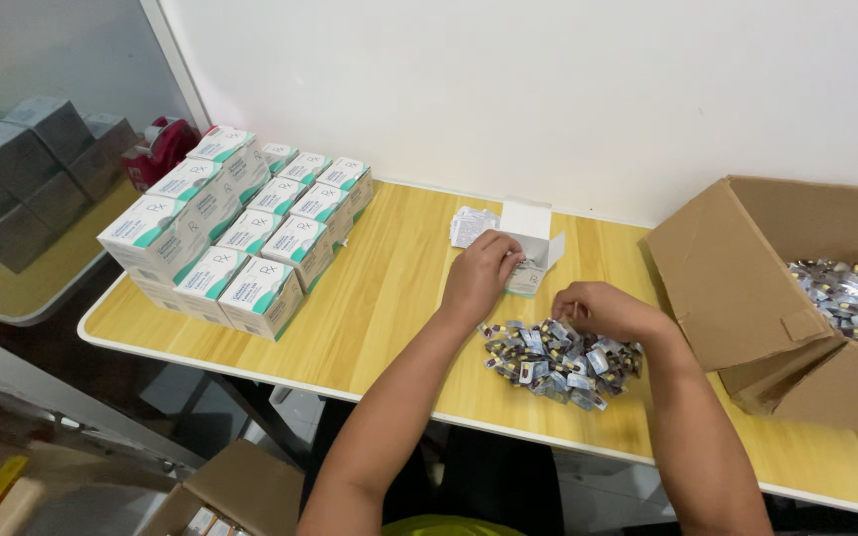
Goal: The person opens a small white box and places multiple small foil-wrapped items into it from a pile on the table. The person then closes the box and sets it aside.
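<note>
Many foil blister strips [851,298] fill the cardboard box [747,288].

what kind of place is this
Probably a medicine packing station: stacked white-and-green cartons on a wooden table, a pile of foil blister strips, and a cardboard box holding more.

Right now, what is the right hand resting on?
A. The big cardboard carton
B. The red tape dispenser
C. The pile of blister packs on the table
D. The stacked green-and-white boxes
C: the right hand lies on top of the blister packs on the table, while the left hand is at the small open box.
</note>
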